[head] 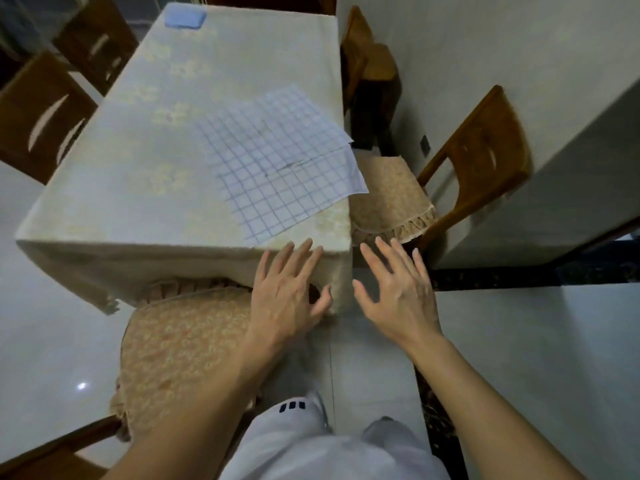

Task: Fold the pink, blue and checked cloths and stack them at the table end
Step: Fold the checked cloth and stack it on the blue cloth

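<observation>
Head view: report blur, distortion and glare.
Head view: soft motion blur throughout, the checked cloth still legible; wide-angle lens bows the table edges and wall; a small glare spot on the floor tiles; both open hands evenly lit.

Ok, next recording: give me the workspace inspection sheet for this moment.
Surface: table under a pale patterned tablecloth.
Job's things: checked cloth spread flat, one corner overhanging the right edge; folded blue cloth at the far end; pink cloth not seen.
Clutter: nothing seen.
Grippers: left hand and right hand open, fingers spread, holding nothing, near the table corner.
Cables: nothing seen.
Surroundings: wooden chairs with cushions, tiled floor, white wall.
</observation>
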A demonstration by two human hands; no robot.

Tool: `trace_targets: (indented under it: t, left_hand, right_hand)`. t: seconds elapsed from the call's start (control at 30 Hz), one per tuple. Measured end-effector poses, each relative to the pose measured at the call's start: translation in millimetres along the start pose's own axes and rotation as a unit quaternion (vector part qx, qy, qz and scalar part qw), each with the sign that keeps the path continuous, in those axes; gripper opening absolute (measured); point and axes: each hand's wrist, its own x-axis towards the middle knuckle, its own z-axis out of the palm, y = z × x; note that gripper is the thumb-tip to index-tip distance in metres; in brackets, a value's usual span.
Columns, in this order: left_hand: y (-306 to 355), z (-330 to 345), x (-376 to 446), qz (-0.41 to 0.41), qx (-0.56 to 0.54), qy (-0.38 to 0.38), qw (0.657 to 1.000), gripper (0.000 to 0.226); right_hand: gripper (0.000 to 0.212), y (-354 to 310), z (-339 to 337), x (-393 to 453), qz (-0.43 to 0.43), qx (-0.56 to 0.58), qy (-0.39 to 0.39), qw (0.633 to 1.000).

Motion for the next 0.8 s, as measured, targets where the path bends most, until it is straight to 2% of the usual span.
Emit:
trace_targets:
  t: [0.4, 0.8]
  left_hand:
    - [-42.0, 23.1, 87.7, -0.084, 0.039, -0.032, 0.995, 0.067]
    - [-56.0, 68.5, 229.3, -0.194, 0.048, -0.031, 0.979, 0.067]
  right_hand:
    - [0.066, 11.4, 28.5, 133.8, -0.078, 0.017, -0.023, 0.997]
    - [0.064, 71.4, 60.3, 316.2, -0.173, 0.028, -0.046, 0.983]
